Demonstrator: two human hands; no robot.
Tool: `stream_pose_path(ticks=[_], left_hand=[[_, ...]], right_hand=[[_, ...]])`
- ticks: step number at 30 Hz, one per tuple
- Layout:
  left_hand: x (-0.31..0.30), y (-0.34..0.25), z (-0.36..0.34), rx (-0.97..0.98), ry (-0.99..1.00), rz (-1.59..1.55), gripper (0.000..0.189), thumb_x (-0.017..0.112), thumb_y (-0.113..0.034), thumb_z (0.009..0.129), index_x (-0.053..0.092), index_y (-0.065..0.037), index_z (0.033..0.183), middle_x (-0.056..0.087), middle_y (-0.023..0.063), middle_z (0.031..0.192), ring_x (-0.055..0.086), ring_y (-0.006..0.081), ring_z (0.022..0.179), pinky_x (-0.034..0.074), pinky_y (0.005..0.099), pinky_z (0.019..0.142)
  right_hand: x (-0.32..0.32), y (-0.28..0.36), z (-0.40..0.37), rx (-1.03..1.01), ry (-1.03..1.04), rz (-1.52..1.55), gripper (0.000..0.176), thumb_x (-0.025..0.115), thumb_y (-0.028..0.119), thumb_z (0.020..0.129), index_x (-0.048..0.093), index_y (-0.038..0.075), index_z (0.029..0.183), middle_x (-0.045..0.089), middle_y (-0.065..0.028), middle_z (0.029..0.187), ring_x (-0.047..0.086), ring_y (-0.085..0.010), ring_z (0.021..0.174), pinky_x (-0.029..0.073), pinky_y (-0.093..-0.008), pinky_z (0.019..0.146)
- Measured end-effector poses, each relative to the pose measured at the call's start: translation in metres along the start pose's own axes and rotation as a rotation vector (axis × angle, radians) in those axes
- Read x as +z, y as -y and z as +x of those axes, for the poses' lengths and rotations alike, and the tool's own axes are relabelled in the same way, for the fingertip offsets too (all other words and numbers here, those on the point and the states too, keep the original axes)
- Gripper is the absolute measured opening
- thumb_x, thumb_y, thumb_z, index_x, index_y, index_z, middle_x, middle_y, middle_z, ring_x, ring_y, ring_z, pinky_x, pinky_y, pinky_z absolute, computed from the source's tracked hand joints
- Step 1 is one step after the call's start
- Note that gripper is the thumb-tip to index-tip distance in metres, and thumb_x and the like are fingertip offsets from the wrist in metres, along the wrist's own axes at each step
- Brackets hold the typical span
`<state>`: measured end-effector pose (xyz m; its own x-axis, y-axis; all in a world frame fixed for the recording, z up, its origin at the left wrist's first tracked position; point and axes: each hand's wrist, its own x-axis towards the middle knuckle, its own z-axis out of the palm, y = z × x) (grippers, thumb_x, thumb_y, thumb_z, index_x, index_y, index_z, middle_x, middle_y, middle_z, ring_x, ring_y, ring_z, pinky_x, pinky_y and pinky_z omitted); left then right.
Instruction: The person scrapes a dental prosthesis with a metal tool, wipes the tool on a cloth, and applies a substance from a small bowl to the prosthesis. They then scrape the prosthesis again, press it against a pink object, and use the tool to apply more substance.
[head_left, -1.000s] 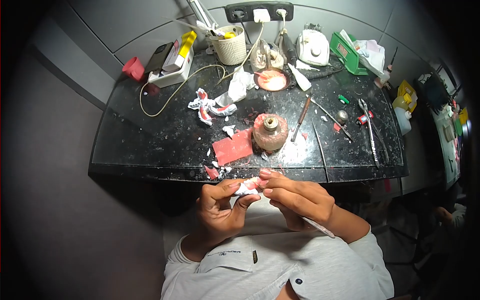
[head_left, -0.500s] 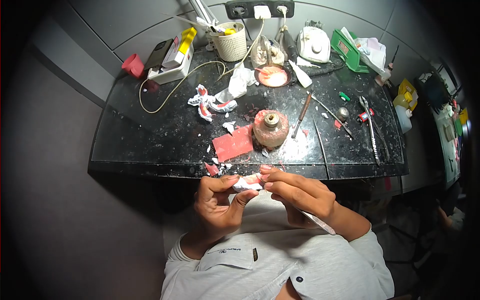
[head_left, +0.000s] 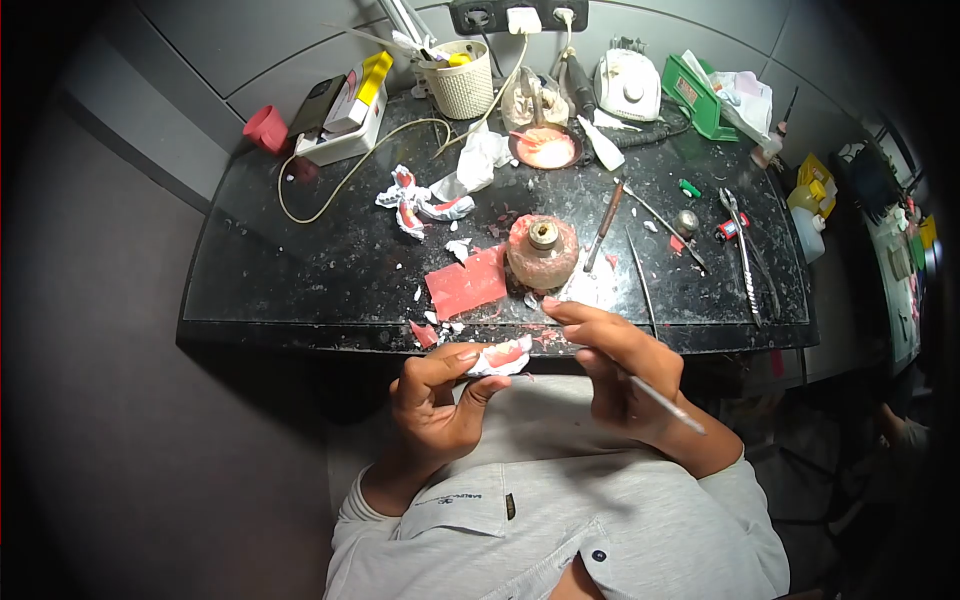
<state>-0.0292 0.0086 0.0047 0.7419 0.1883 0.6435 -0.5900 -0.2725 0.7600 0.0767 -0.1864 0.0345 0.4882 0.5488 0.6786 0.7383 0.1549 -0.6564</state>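
My left hand (head_left: 438,408) pinches a small white plaster dental cast (head_left: 505,356) with pink wax along its top, just off the bench's front edge. Apart from the cast, to its right, my right hand (head_left: 632,368) is closed around a slim metal carving tool (head_left: 670,405). The tool's far end points down toward my sleeve; its working tip is hidden by my fingers. Just beyond the hands stands a wax-smeared spirit burner (head_left: 541,262). Left of it lies a pink wax sheet (head_left: 466,284), with broken wax and plaster bits near it.
The dark bench (head_left: 250,270) also carries wax-lined plaster pieces (head_left: 408,205), a pan of pink wax (head_left: 546,148), a wooden-handled knife (head_left: 606,225), a thin probe (head_left: 640,280) and metal pliers (head_left: 740,255). A basket (head_left: 462,85) and a green bin (head_left: 700,100) stand behind.
My right hand has drawn away from the cast to the right, its fingers lifting off and the tool swinging with it. My left hand keeps hold of the cast, now more exposed.
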Motion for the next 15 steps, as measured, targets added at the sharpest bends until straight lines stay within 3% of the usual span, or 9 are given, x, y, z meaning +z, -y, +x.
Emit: stream_pose_path(ticks=[2, 4, 8, 10, 11, 15], left_hand=[[0.001, -0.001, 0.001, -0.011, 0.005, -0.012, 0.037, 0.071, 0.005, 0.088, 0.042, -0.002, 0.111, 0.068, 0.0285, 0.106, 0.072, 0.0276, 0.099, 0.059, 0.0352, 0.085], [0.001, 0.0, 0.001, 0.007, 0.012, 0.001, 0.038, 0.071, 0.005, 0.088, 0.042, -0.002, 0.111, 0.068, 0.0284, 0.106, 0.072, 0.0277, 0.098, 0.059, 0.0349, 0.084], [0.001, 0.002, -0.001, 0.051, 0.013, 0.067, 0.041, 0.073, 0.005, 0.087, 0.042, -0.002, 0.111, 0.069, 0.0283, 0.105, 0.072, 0.0285, 0.096, 0.06, 0.034, 0.081], [0.0, 0.001, -0.002, 0.067, 0.029, 0.096, 0.041, 0.072, 0.005, 0.087, 0.041, -0.002, 0.113, 0.067, 0.0279, 0.105, 0.071, 0.0268, 0.097, 0.058, 0.0333, 0.083], [0.0, 0.001, -0.002, 0.083, 0.044, 0.125, 0.041, 0.071, 0.005, 0.088, 0.04, -0.003, 0.114, 0.066, 0.0274, 0.106, 0.07, 0.0251, 0.097, 0.057, 0.0327, 0.085], [0.0, -0.001, 0.001, 0.114, 0.062, 0.16, 0.042, 0.072, 0.005, 0.087, 0.041, -0.003, 0.114, 0.067, 0.0268, 0.105, 0.07, 0.0252, 0.096, 0.057, 0.0323, 0.083]], right_hand=[[0.003, 0.001, 0.001, 0.0, -0.035, 0.038, 0.014, 0.05, 0.005, 0.103, 0.056, -0.005, 0.111, 0.064, -0.0301, 0.122, 0.068, -0.0341, 0.11, 0.056, -0.0387, 0.093], [0.005, -0.002, 0.002, -0.032, -0.075, 0.003, 0.02, 0.068, -0.008, 0.086, 0.062, -0.009, 0.106, 0.069, -0.0243, 0.112, 0.072, -0.0319, 0.1, 0.059, -0.033, 0.083], [0.0, 0.011, 0.01, -0.127, 0.093, -0.068, 0.015, 0.059, -0.003, 0.096, 0.061, -0.006, 0.111, 0.068, -0.0253, 0.112, 0.068, -0.0374, 0.112, 0.058, -0.0412, 0.092], [0.004, 0.012, 0.009, -0.124, 0.11, -0.048, 0.019, 0.063, -0.006, 0.091, 0.063, -0.007, 0.11, 0.068, -0.0223, 0.109, 0.067, -0.0377, 0.112, 0.059, -0.0408, 0.091], [0.008, 0.011, 0.009, -0.145, 0.051, -0.075, 0.022, 0.073, -0.005, 0.083, 0.066, -0.008, 0.103, 0.069, -0.0212, 0.104, 0.072, -0.033, 0.102, 0.06, -0.0357, 0.081], [0.007, 0.01, 0.007, -0.161, 0.053, -0.089, 0.023, 0.073, -0.005, 0.083, 0.065, -0.008, 0.105, 0.069, -0.0212, 0.104, 0.071, -0.0338, 0.102, 0.06, -0.036, 0.079]])
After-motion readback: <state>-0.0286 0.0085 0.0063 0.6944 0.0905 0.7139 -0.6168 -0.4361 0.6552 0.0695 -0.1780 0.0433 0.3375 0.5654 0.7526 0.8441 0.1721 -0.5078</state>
